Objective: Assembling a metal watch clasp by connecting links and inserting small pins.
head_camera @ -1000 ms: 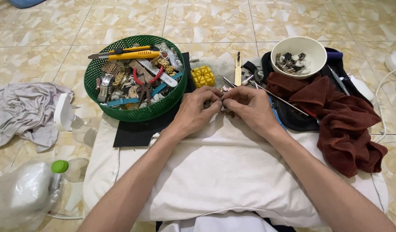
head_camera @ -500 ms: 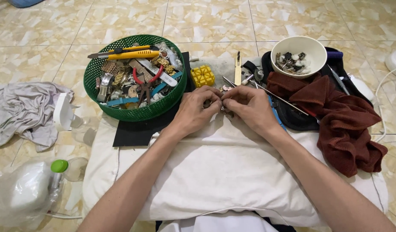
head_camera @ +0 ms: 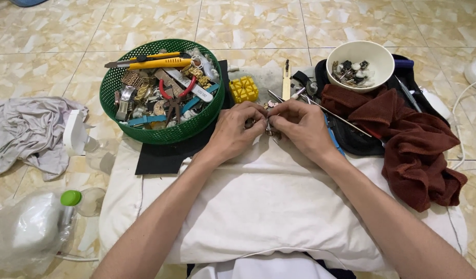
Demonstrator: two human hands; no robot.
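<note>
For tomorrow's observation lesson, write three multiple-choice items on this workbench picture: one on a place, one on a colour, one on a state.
1. Where does the green basket stand, seen from the hands?
A. to their left
B. to their right
C. behind the person

2. What colour is the small ridged block beside the basket?
A. blue
B. yellow
C. red

3. How are the left hand and the right hand placed?
A. spread wide apart
B. close together on a small metal piece
C. resting in the white bowl

Answers: 1 A, the basket sits left of both hands; 2 B, the block is yellow; 3 B, the fingertips meet over the piece above the white cushion.
</note>
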